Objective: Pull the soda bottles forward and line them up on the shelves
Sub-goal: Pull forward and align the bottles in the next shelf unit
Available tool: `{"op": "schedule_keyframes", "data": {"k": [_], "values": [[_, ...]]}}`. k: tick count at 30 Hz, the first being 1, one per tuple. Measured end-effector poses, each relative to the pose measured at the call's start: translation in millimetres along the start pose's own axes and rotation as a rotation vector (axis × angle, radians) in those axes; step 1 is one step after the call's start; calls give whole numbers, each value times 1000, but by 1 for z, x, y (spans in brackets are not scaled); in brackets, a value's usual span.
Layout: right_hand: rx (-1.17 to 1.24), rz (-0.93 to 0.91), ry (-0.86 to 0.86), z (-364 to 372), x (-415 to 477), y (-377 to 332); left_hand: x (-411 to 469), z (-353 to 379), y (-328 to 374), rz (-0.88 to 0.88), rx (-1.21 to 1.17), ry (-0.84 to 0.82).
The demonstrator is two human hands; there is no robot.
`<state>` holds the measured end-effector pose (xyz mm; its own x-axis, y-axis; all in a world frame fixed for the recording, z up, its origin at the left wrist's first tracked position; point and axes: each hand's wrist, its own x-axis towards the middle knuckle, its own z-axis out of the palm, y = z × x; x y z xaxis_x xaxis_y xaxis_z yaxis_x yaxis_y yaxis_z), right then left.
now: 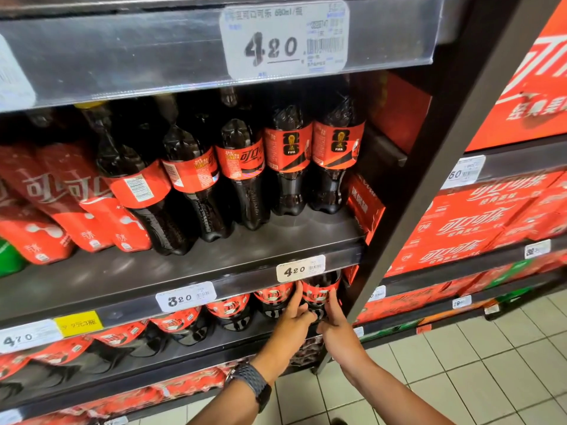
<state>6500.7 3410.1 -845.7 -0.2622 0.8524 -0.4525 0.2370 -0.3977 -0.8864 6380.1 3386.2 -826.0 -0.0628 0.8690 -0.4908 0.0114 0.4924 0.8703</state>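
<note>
Your left hand (299, 312) and right hand (336, 323) are both clamped on the rightmost bottle (319, 292) of the lower shelf (184, 363), 1 hand on each side of its label. It stands at the right end of that shelf, just under the 4.20 price tag (300, 268) and close to the front edge. The row of bottles (228, 308) to its left already looks fairly far forward, so this level seems nearly done.

The middle shelf (214, 259) is still to do: its 5 cola bottles (239, 167) stand well back, in a slanted line, with bare shelf in front of them. I'd judge the task to be about half finished here.
</note>
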Motion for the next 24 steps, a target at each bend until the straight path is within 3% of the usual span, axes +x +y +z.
{"op": "schedule_keyframes", "data": {"k": [7, 11, 19, 24], "values": [[53, 26, 16, -16, 1, -4, -8, -4, 14, -10, 83, 13], [16, 6, -60, -28, -10, -35, -17, -11, 26, 20, 216, 51], [-255, -323, -252, -36, -62, -130, -76, -46, 74, 179, 569, -37], [-402, -603, -62, -34, -79, -178, -115, -59, 129, 370, 503, -42]]}}
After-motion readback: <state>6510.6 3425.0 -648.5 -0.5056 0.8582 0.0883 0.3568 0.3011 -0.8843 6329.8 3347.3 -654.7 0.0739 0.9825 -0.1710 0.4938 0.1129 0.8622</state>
